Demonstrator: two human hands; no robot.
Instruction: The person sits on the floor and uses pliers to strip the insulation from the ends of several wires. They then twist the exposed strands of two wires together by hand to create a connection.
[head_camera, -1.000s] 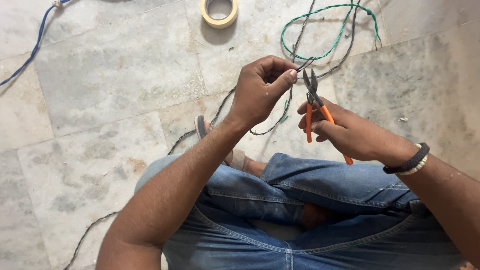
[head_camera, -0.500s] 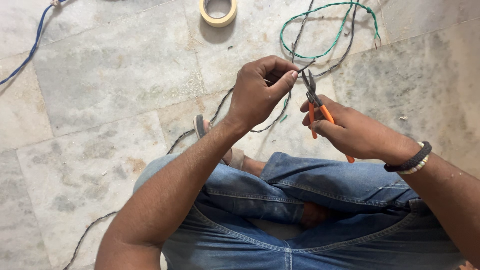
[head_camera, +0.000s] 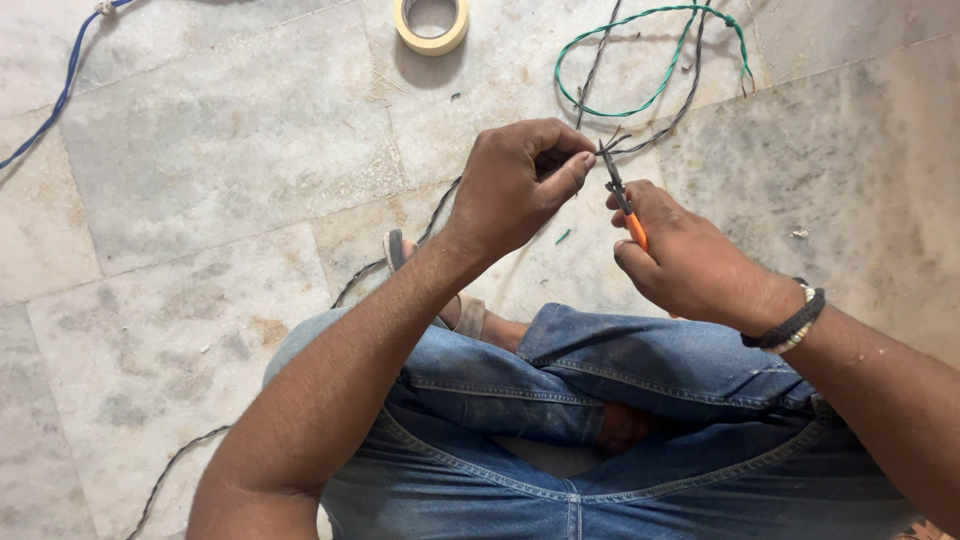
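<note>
The left hand pinches a thin dark twisted wire between thumb and curled fingers, held above the mottled marble floor. The right hand is closed around the orange handles of slim metal pliers, whose tip meets the wire just beside the left thumb. A green twisted wire loops on the floor beyond, near a round roll of cream tape. Crossed legs wear faded blue jeans.
</note>
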